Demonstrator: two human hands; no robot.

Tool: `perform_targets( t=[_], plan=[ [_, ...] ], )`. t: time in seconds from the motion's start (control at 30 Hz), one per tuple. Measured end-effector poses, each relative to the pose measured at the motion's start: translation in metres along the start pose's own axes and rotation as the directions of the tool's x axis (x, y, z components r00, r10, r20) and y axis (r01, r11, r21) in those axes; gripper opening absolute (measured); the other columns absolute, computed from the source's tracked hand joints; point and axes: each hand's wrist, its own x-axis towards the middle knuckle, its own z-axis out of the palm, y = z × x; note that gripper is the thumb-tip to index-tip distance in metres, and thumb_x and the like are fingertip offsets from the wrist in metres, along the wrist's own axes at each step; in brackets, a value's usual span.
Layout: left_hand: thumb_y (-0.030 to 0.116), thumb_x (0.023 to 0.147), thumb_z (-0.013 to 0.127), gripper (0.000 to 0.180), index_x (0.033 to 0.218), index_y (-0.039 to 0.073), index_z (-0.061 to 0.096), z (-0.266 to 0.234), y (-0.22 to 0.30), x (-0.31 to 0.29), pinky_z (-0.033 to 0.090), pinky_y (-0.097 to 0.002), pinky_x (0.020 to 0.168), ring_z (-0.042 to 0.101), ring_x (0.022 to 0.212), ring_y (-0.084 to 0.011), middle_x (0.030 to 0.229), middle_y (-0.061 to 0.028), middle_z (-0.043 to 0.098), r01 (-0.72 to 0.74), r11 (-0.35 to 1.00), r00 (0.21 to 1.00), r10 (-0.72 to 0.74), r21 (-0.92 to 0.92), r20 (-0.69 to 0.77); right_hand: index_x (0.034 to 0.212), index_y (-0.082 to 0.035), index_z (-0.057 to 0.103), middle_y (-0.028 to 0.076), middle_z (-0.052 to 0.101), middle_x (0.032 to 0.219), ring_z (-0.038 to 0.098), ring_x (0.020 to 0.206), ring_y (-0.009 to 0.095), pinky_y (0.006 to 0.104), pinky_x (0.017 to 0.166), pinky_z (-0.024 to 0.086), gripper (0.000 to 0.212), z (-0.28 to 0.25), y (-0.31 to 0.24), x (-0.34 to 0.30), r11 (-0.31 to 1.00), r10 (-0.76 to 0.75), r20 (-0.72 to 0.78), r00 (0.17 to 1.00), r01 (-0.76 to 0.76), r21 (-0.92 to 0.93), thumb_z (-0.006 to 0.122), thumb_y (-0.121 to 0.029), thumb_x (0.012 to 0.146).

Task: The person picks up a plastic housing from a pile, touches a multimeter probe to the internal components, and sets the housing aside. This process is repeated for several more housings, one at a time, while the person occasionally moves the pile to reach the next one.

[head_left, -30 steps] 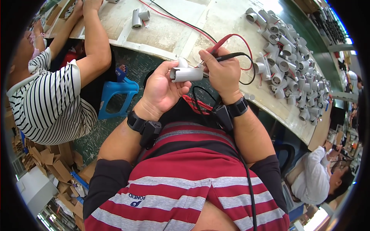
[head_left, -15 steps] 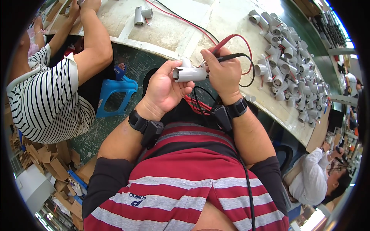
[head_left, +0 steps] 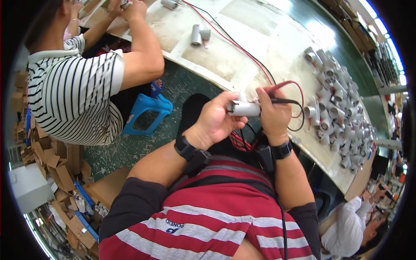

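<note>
My left hand (head_left: 213, 120) is closed around a light grey T-shaped plastic pipe fitting (head_left: 247, 109), thumb above and fingers beneath. The fitting lies sideways, its slotted open end toward the left. At its other end is my right hand (head_left: 274, 116), with a red test probe (head_left: 277, 87) and a black test probe (head_left: 281, 101) pinched together. Their tips are hidden by my fingers, so contact inside the fitting cannot be made out. Red and black leads (head_left: 242, 47) run from the probes' side across the white table (head_left: 236, 67).
Many similar grey fittings (head_left: 340, 110) are heaped on the table at the right. A single fitting (head_left: 196, 35) stands farther back. To the left, a co-worker in a striped shirt (head_left: 76, 93) sits by a blue stool (head_left: 149, 108). Cardboard boxes (head_left: 65, 177) fill the lower left.
The whole view has shifted, so my hands and the table's things appear farther right and lower. Both hands keep their grip on the fitting and probes.
</note>
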Motion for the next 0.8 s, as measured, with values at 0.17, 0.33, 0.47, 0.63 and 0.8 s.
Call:
perform_targets(
  t=[0.17,0.33,0.47,0.63,0.8],
  plan=[
    [0.034,0.1,0.06,0.031,0.106,0.004,0.065,0.004,-0.001,0.0,0.058,-0.0359,0.059,0.069,0.067,-0.0261,0.088,-0.0126,0.072,0.007,1.0,1.0,-0.007,0.01,-0.003,0.093,0.0,0.073,0.004,0.069,0.073,0.063,0.063,0.011,0.0268,0.058,0.048,0.017,-0.001,0.002,0.003,0.998,0.04,0.003,0.999,-0.04,-0.055,0.077,-0.017,0.094],
    [0.033,0.1,0.061,0.03,0.106,0.004,0.065,0.005,0.003,0.0,0.059,-0.0356,0.059,0.069,0.067,-0.0259,0.09,-0.0128,0.072,0.007,1.0,1.0,-0.007,0.018,-0.004,0.092,0.0,0.073,0.002,0.069,0.073,0.062,0.066,0.009,0.0264,0.059,0.047,0.018,-0.004,0.003,0.006,0.982,0.004,-0.007,1.0,-0.006,-0.19,0.078,-0.017,0.094],
    [0.033,0.1,0.062,0.031,0.107,0.003,0.065,0.001,0.006,0.004,0.059,-0.0351,0.059,0.069,0.067,-0.0252,0.09,-0.0126,0.072,0.021,0.999,1.0,-0.021,0.024,0.0,0.093,-0.001,0.073,0.002,0.069,0.074,0.06,0.067,0.008,0.0263,0.06,0.046,0.018,0.001,0.006,0.007,0.981,-0.016,-0.011,1.0,0.013,-0.192,0.078,-0.018,0.094],
    [0.032,0.1,0.063,0.03,0.108,0.003,0.066,0.004,0.009,0.007,0.059,-0.0354,0.058,0.07,0.067,-0.0248,0.09,-0.0124,0.072,-0.002,0.998,1.0,0.002,0.06,0.0,0.093,-0.002,0.073,0.002,0.069,0.074,0.06,0.067,0.009,0.0269,0.061,0.046,0.018,0.003,-0.004,0.013,0.99,0.002,-0.007,1.0,-0.003,-0.138,0.079,-0.018,0.093],
    [0.032,0.1,0.063,0.03,0.107,0.003,0.066,-0.006,0.008,-0.001,0.058,-0.0347,0.057,0.068,0.065,-0.0232,0.088,-0.0114,0.071,-0.077,0.987,0.997,0.077,0.141,0.001,0.095,-0.003,0.074,0.002,0.068,0.073,0.06,0.067,0.009,0.0272,0.061,0.046,0.015,0.011,0.003,0.009,0.991,-0.035,0.002,0.999,0.035,-0.127,0.078,-0.017,0.094]
  ],
)
